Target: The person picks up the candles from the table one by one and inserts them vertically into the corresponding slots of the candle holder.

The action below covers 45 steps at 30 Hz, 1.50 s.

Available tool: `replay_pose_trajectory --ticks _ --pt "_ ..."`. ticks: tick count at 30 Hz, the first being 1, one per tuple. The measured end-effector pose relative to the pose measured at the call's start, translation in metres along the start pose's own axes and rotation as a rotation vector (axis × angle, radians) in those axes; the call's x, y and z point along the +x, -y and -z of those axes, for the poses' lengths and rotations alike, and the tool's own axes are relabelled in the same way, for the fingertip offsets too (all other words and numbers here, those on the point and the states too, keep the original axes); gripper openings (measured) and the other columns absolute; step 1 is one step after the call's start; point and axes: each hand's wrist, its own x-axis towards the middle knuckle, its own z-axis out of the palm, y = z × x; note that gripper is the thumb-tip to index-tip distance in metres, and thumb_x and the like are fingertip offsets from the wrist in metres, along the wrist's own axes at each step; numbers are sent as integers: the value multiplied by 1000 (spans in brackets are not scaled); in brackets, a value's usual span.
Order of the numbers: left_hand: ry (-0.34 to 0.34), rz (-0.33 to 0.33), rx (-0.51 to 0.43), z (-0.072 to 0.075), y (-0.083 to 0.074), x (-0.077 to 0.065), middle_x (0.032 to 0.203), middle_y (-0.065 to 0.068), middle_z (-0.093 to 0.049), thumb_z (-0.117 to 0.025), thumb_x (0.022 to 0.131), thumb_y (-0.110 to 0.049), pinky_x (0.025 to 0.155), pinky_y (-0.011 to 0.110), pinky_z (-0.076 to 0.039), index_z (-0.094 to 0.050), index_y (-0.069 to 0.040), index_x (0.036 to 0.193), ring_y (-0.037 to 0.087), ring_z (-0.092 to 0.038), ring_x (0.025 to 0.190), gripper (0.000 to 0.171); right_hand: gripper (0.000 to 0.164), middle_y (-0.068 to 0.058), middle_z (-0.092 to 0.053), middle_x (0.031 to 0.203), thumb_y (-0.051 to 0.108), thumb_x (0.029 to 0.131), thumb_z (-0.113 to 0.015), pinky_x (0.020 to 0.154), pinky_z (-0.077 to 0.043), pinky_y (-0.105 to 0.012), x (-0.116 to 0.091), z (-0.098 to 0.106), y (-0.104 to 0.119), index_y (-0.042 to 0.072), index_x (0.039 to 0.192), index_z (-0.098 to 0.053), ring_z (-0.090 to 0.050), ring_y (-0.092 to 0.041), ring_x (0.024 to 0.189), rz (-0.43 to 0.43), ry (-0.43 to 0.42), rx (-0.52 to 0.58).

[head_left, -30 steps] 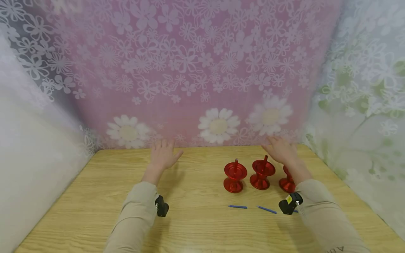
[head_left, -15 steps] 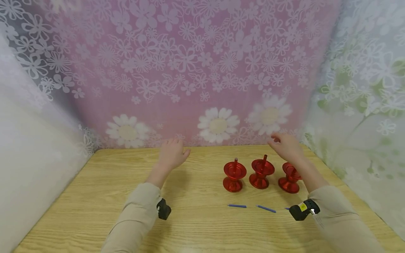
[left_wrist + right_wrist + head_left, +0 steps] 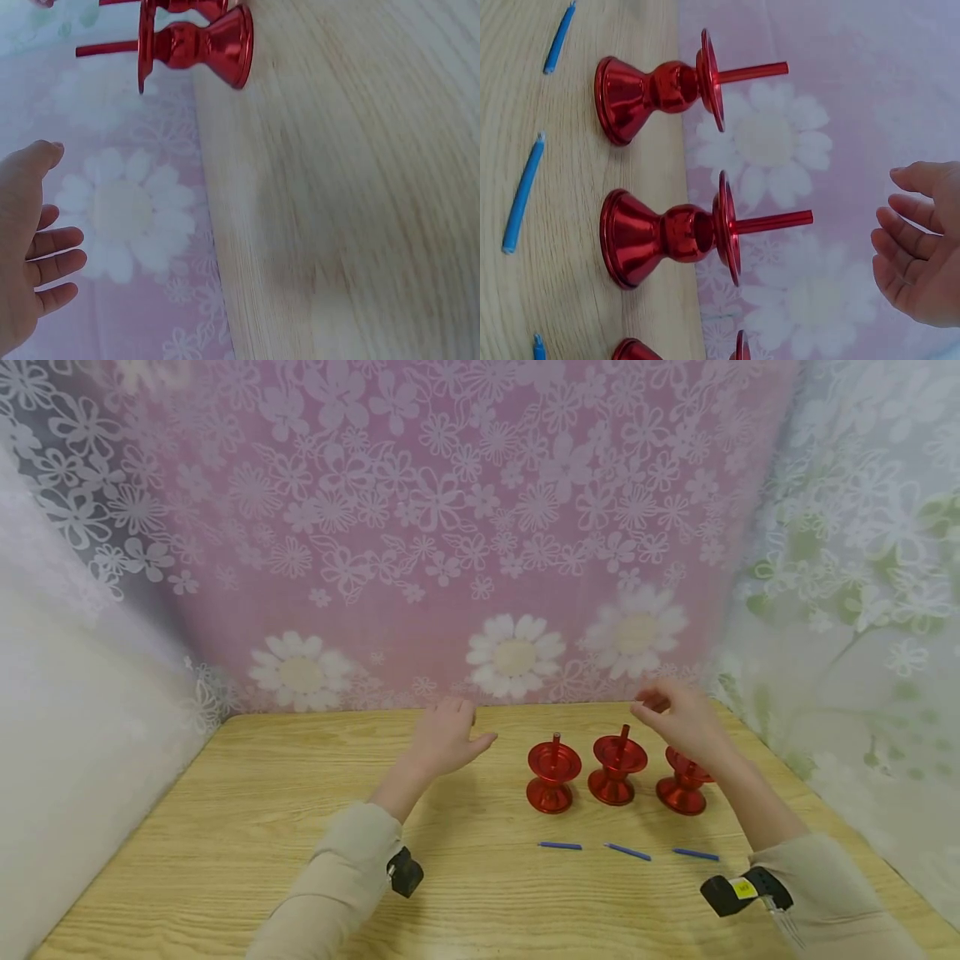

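Three shiny red candle holders stand upright in a row on the right half of the table: the left holder [image 3: 551,793], the middle holder [image 3: 613,787] and the right holder [image 3: 681,795], partly behind my right forearm. In front of them lie three thin blue candles, the left candle [image 3: 560,845], the middle candle [image 3: 628,852] and the right candle [image 3: 696,854]. My left hand [image 3: 444,739] hovers left of the holders with nothing in it. My right hand [image 3: 681,718] is raised over the right holder, fingers loosely bent and holding nothing, as the right wrist view [image 3: 922,247] also shows.
The wooden table [image 3: 247,827] ends at a pink flowered curtain [image 3: 420,635] at the back. Pale cloth hangs along the left side [image 3: 90,710], and a green-leaf patterned cloth [image 3: 862,710] along the right. Black wrist cameras sit on both forearms.
My left hand has moved right, toward the holders. My right hand has bent its fingers and shifted slightly right, so the right holder and right candle show more. Holders and candles stay put.
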Motion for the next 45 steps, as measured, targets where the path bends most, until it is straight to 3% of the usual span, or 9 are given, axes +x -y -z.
replay_pose_trajectory --ticks 5,9,14,19,24,30,34,45 --pt "7 -49 -26 -5 -16 0 79 -2 -49 -55 87 -52 67 33 -40 -51 -12 87 16 -49 73 40 31 -14 -62 97 27 93 -57 70 -46 -41 -9 0 7 -1 106 -60 -57 -30 90 -25 40 40" --pt "23 -84 -50 -10 -29 -1 84 -2 -53 -55 86 -54 68 30 -41 -53 -12 91 15 -51 77 42 30 -12 -64 97 29 92 -58 73 -45 -41 -15 -2 12 2 105 -61 -58 -28 90 -58 70 79" --pt "73 -105 -69 -18 -41 1 99 -1 -60 -53 85 -58 79 34 -43 -57 -11 107 17 -56 92 51 32 -12 -63 98 31 91 -59 76 -44 -40 -21 -8 13 2 106 -61 -57 -28 90 -80 170 172" --pt "127 -108 -99 -23 -51 5 114 1 -58 -52 85 -60 91 39 -39 -55 -10 121 20 -53 108 62 31 -12 -61 95 26 91 -60 75 -46 -39 -27 -18 11 -1 105 -60 -57 -29 88 -55 296 300" --pt "149 -119 -71 -26 -57 8 122 2 -56 -50 85 -62 95 39 -37 -53 -11 127 21 -50 114 66 28 -7 -60 97 27 88 -63 76 -46 -38 -33 -30 14 3 104 -61 -56 -25 91 -64 352 360" --pt "156 -147 -60 -29 -62 9 116 2 -57 -49 85 -62 93 39 -38 -56 -11 120 21 -51 110 63 28 -10 -60 97 25 87 -64 75 -47 -39 -39 -47 12 4 105 -61 -55 -28 91 -121 394 433" --pt "158 -165 -49 -33 -64 8 112 2 -57 -47 85 -63 92 38 -38 -57 -11 118 20 -51 107 62 29 -13 -60 96 23 88 -64 75 -46 -43 -40 -57 7 1 106 -60 -55 -30 88 -115 431 468" --pt "116 -197 2 -41 -66 6 102 1 -54 -47 86 -63 87 34 -40 -59 -11 109 18 -49 97 58 32 -7 -63 99 23 87 -64 75 -47 -43 -43 -85 0 -2 108 -61 -56 -21 91 -129 474 486"
